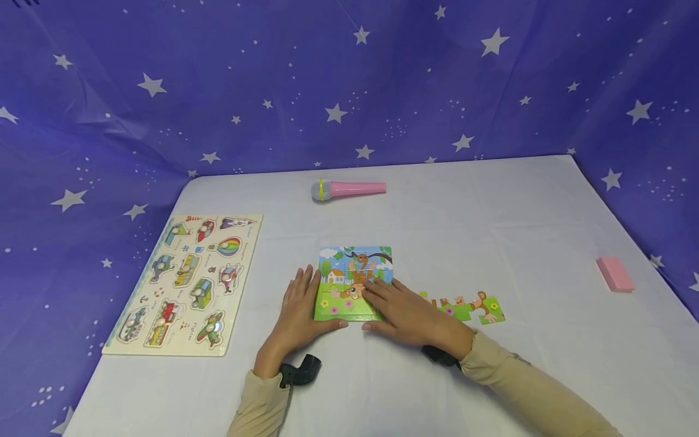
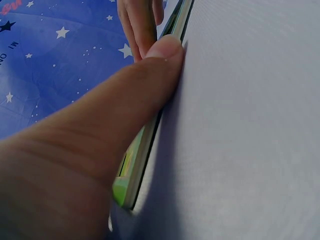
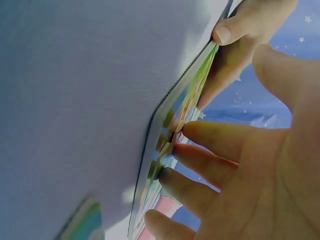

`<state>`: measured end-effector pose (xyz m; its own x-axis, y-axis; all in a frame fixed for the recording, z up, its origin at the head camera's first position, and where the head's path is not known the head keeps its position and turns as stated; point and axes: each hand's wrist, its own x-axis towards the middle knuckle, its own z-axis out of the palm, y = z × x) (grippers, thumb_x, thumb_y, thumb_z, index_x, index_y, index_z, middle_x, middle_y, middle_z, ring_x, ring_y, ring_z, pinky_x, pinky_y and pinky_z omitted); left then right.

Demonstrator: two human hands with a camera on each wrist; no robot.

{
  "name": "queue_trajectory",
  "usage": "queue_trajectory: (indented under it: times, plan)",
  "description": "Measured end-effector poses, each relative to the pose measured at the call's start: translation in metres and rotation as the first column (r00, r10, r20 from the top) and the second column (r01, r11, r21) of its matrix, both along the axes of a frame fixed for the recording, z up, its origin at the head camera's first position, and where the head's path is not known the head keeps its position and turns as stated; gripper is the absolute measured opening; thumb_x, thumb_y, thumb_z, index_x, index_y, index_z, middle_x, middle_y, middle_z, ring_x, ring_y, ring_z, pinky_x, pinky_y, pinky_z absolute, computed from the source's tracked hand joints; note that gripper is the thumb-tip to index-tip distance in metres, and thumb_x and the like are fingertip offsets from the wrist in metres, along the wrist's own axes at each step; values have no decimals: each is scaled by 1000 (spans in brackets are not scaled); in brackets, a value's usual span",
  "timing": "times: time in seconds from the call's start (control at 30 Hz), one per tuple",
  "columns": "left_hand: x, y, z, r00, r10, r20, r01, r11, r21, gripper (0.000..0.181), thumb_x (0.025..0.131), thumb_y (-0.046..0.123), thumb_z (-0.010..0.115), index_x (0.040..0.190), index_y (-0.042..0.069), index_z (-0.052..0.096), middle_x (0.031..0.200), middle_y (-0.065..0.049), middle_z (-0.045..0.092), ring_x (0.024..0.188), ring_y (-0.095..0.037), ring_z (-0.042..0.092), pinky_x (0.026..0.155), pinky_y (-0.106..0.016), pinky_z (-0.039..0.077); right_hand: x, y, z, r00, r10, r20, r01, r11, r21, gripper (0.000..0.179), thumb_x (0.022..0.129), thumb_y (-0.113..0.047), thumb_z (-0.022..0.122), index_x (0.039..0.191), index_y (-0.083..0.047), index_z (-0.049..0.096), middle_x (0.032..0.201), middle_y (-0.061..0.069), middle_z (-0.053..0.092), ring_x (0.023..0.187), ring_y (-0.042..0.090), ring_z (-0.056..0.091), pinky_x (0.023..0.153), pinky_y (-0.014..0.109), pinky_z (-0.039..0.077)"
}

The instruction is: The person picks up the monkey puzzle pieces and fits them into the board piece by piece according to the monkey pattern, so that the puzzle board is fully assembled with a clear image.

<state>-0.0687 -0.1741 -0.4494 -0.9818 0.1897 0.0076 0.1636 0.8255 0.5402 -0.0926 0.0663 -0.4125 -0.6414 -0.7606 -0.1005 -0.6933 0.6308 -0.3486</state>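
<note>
A square jigsaw puzzle [image 1: 334, 311] with a monkey, a house and flowers lies on the white table. My left hand [image 1: 296, 314] rests along its left side, fingers extended; the thumb [image 2: 150, 75] touches the near edge. Straight fingers of my right hand [image 1: 401, 311] reach over the puzzle's right part, and in the right wrist view the fingertips [image 3: 192, 129] touch its surface. That hand covers part of the picture. Beside the right wrist lie several loose jigsaw pieces [image 1: 494, 311], partly hidden by it.
A cream peg puzzle board [image 1: 232, 315] with vehicle pictures lies at the left. A pink toy microphone [image 1: 357, 189] is behind the jigsaw. Near the right table edge sits a pink block [image 1: 616, 275]. A purple star-patterned cloth [image 1: 306, 79] hangs behind the table.
</note>
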Motion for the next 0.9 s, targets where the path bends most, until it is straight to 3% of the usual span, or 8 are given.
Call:
queue_trajectory:
  times: [0.37,0.47,0.6,0.7,0.9]
  plan:
    - [0,1,0,1000,-2,-19,2,1000,10,109,64,54,73,144,2,20,152,-18,12,141,-34,5,113,-52,8,-3,5,0,996,-8,-85,2,997,-75,57,89,-47,49,128,-6,50,137,14,45,128,30,41,106,43,34]
    - [0,0,0,1000,-5,-29,5,1000,12,109,64,53,74,143,1,21,151,-19,13,141,-35,6,112,-53,9,-7,6,0,987,-82,-141,67,992,-106,51,87,-44,55,123,-8,55,128,13,51,119,28,49,98,43,41]
    - [0,0,0,1000,-4,-29,4,1000,19,108,64,53,74,143,1,21,151,-19,12,141,-36,5,112,-53,9,-19,7,-1,955,-230,-187,206,969,-136,44,82,-35,65,116,-8,59,112,11,57,101,24,54,81,39,47]
    - [0,-1,1,1000,-1,-27,2,1000,24,109,64,53,74,143,1,21,152,-19,12,141,-35,5,112,-53,9,-28,9,-1,943,-290,-165,270,954,-133,44,78,-31,70,112,-5,62,105,11,57,92,23,52,73,35,44]
    - [0,-1,0,1000,-3,-19,3,1000,24,109,64,53,74,144,2,20,152,-18,12,141,-35,5,113,-53,8,-36,11,-2,949,-310,-54,302,945,-125,45,73,-32,74,109,-7,64,100,10,54,88,21,47,70,31,40]
